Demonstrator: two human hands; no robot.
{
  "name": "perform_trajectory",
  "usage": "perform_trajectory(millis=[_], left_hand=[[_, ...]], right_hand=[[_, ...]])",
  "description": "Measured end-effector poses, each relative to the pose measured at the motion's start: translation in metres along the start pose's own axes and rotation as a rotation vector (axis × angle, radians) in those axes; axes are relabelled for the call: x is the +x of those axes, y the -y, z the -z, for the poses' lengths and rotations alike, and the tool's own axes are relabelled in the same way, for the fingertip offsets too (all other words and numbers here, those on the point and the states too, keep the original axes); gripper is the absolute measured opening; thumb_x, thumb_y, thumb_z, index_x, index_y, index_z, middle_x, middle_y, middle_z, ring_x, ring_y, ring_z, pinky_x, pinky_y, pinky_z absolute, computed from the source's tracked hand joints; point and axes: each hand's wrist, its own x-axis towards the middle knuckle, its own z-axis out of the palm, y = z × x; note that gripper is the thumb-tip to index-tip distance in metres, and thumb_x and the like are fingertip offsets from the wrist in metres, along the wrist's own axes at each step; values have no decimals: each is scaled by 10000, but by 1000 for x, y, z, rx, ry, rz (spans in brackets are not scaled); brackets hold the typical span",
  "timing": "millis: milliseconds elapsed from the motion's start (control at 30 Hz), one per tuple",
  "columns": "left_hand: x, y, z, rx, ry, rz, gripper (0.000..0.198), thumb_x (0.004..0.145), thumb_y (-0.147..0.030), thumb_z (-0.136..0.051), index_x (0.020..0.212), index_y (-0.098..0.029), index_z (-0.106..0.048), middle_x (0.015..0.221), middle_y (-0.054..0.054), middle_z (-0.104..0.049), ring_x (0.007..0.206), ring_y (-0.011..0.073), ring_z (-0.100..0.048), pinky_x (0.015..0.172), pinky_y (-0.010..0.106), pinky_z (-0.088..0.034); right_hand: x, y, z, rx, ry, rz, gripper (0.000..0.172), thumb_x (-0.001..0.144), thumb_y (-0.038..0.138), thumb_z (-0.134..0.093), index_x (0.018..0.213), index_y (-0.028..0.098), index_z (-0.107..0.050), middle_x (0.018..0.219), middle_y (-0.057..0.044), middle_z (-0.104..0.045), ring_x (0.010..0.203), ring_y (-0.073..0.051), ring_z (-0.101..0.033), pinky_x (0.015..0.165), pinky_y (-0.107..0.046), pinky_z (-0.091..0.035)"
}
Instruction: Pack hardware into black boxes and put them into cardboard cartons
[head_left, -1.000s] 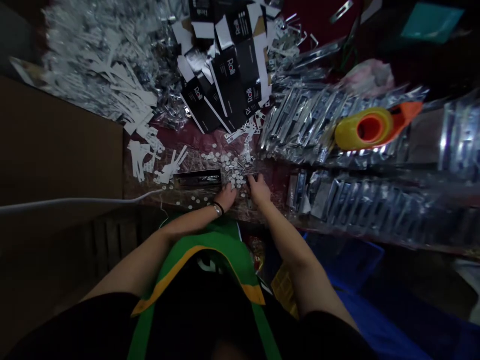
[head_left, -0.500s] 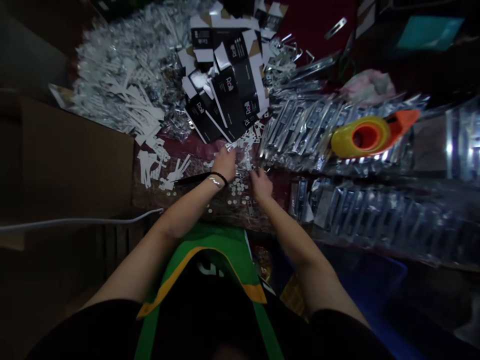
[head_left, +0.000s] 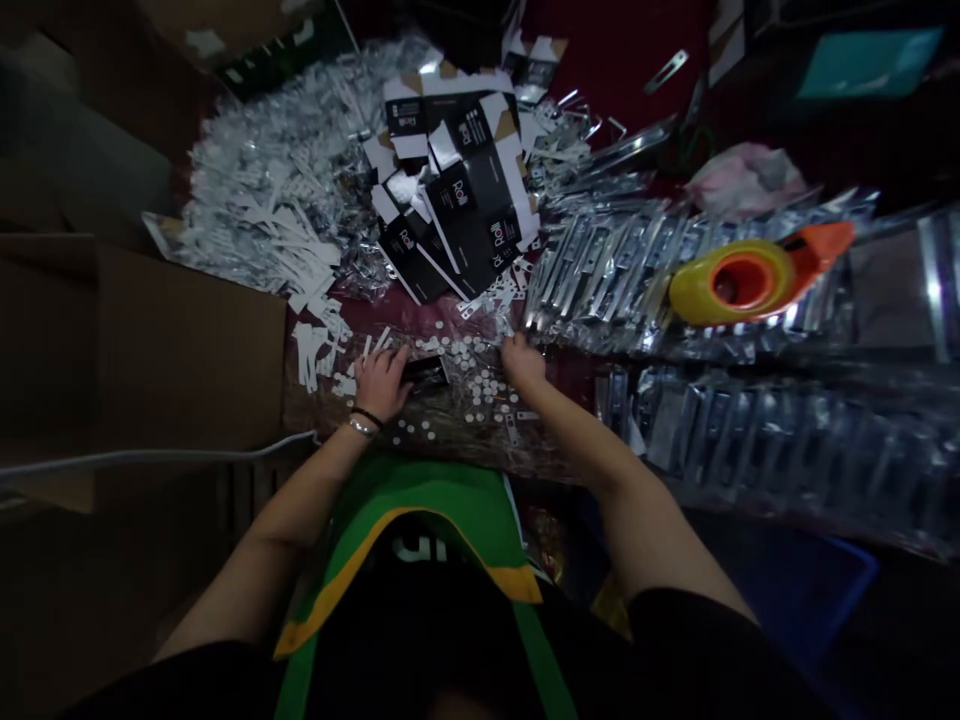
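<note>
My left hand point(head_left: 381, 385) lies over the left side of the work surface, its fingers stretched toward thin white strips point(head_left: 379, 343). Beside its thumb rests a dark, shiny rectangular piece point(head_left: 426, 372); whether the thumb touches it is unclear. My right hand point(head_left: 523, 362) is closed, fingertips low by the small clear bags and metal bits; what they pinch is hidden. Between the hands are scattered several small white discs point(head_left: 487, 385). A flat metal plate with holes point(head_left: 512, 428) lies below my right hand.
Flattened black-and-white boxes point(head_left: 465, 200) lie ahead, beside a heap of bagged metal parts point(head_left: 262, 150). Rows of long bagged metal pieces point(head_left: 735, 420) fill the right, with a yellow-orange tape dispenser point(head_left: 690, 290) on top. A cardboard box point(head_left: 187, 350) stands left.
My left hand has moved left and toward me, from the middle to the white strips, and opened. My right hand stays nearly in place. The view has shifted slightly.
</note>
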Motion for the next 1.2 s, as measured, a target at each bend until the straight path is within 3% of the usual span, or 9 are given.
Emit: perform_trajectory(millis=[67, 200, 267, 400, 533, 667, 933, 1067, 1200], left_hand=[[9, 7, -3, 13, 80, 12, 344, 1011, -299, -506, 1299, -226, -679, 1231, 159, -693, 1216, 362, -574, 1069, 577, -357], [1, 7, -3, 23, 137, -41, 318, 1030, -221, -425, 1107, -246, -733, 1048, 114, -707, 1093, 312, -590, 976, 513, -377], [-16, 4, -3, 15, 169, -105, 313, 1015, -194, -441, 1111, -251, -733, 1036, 113, -702, 1069, 303, -582, 957, 498, -378], [-44, 5, -3, -11, 233, -207, 282, 1000, -206, -483, 1092, -267, -743, 1022, 117, -709, 1035, 303, -580, 933, 499, -389], [-50, 18, 2, 5, 242, -267, 291, 998, -213, -474, 1062, -281, -751, 985, 114, -714, 1020, 311, -600, 910, 503, -393], [-36, 37, 21, 31, 218, -257, 312, 987, -203, -455, 1047, -267, -755, 965, 117, -709, 999, 317, -612, 891, 496, -388], [19, 73, 57, 51, 133, -227, 307, 987, -227, -452, 1079, -221, -745, 1011, 132, -714, 1046, 325, -621, 917, 481, -368], [62, 75, 61, 74, 66, -201, 289, 1014, -258, -455, 1081, -211, -732, 1051, 129, -713, 1050, 317, -624, 954, 491, -374], [115, 62, 56, 74, 51, -227, 247, 1029, -254, -487, 1097, -201, -719, 1090, 118, -715, 1074, 308, -620, 990, 517, -381]], right_hand=[[7, 5, 6, 105, -20, -169, 421, 1089, 212, -279, 1349, 133, -600, 1279, -192, -651, 965, -240, -702, 806, -327, -520], [2, 28, 4, 286, -214, -324, 485, 1093, 328, -355, 1532, 166, -487, 1393, -197, -615, 1149, -298, -645, 933, -396, -521], [-6, 43, -5, 289, -296, -139, 482, 1067, 281, -398, 1516, 169, -532, 1465, -191, -577, 1269, -314, -573, 1045, -424, -475], [-4, 78, -16, 219, -194, 461, 499, 1033, 256, -481, 1523, 211, -559, 1579, -141, -519, 1437, -310, -435, 1204, -469, -350], [26, 114, -13, 153, -170, 588, 555, 1029, 378, -554, 1578, 325, -488, 1711, -75, -356, 1556, -361, -286, 1259, -633, -205], [27, 125, -29, 127, -174, 450, 490, 1061, 270, -462, 1545, 299, -532, 1662, -76, -441, 1534, -312, -346, 1272, -567, -226], [-84, 115, -66, 191, -124, 115, 424, 1023, 282, -555, 1434, 272, -657, 1547, -97, -568, 1386, -293, -488, 1192, -462, -392], [-49, 126, -48, 211, -209, -123, 610, 1051, 334, -493, 1623, 138, -416, 1680, -195, -365, 1507, -342, -348, 1235, -494, -313], [-35, 138, -54, 227, -212, -157, 677, 1065, 358, -446, 1629, 4, -324, 1680, -266, -315, 1568, -359, -233, 1270, -507, -241]])
